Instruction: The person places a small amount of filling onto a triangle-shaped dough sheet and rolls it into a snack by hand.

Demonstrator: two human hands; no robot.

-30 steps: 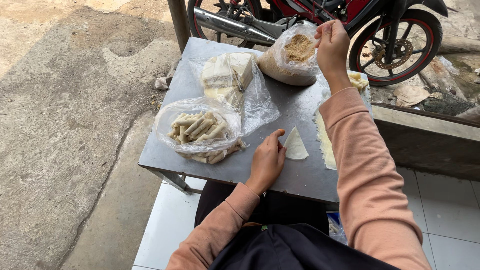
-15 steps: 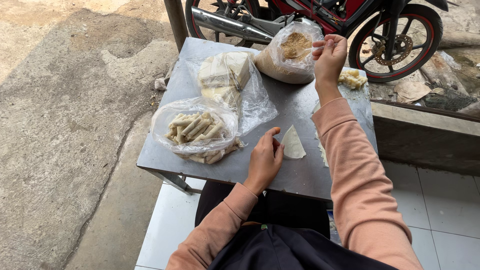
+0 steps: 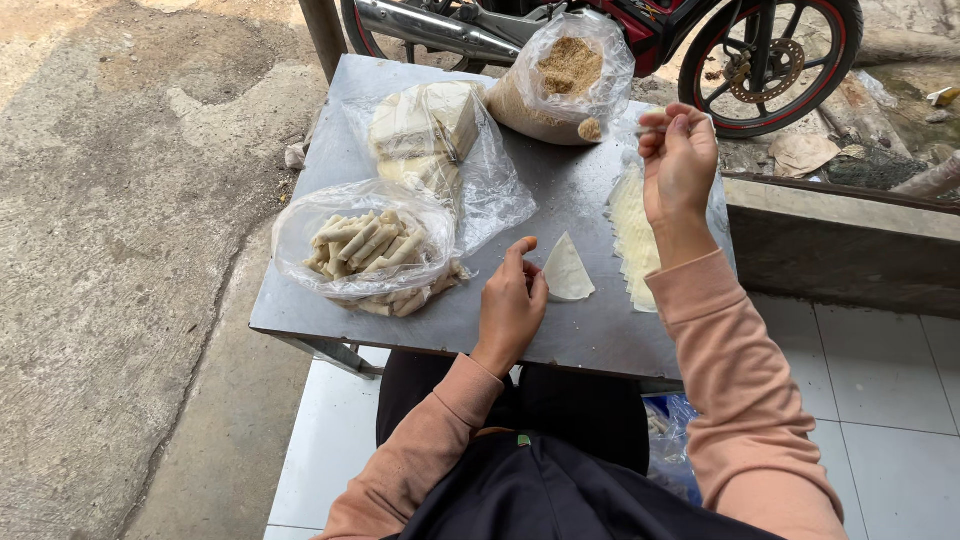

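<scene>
My left hand point(image 3: 512, 305) rests on the grey metal table point(image 3: 580, 190), fingertips on the edge of a small triangular pastry wrapper point(image 3: 568, 270). My right hand point(image 3: 678, 165) is raised above the table's right side, fingers pinched on a thin utensil carrying a bit of brown crumbly filling. A clear bag of that brown filling point(image 3: 568, 80) stands open at the table's far edge. A stack of flat pale wrappers point(image 3: 632, 235) lies under my right wrist. A bag of finished rolls point(image 3: 368, 252) sits at the near left.
A plastic bag holding a pale block of stacked sheets point(image 3: 430, 130) lies at the table's far left. A motorcycle point(image 3: 700, 40) is parked just behind the table. Rough concrete ground lies to the left, white tiles below, a low wall to the right.
My right hand has drawn back from the filling bag toward me, holding the loaded utensil. My left hand has stayed on the wrapper.
</scene>
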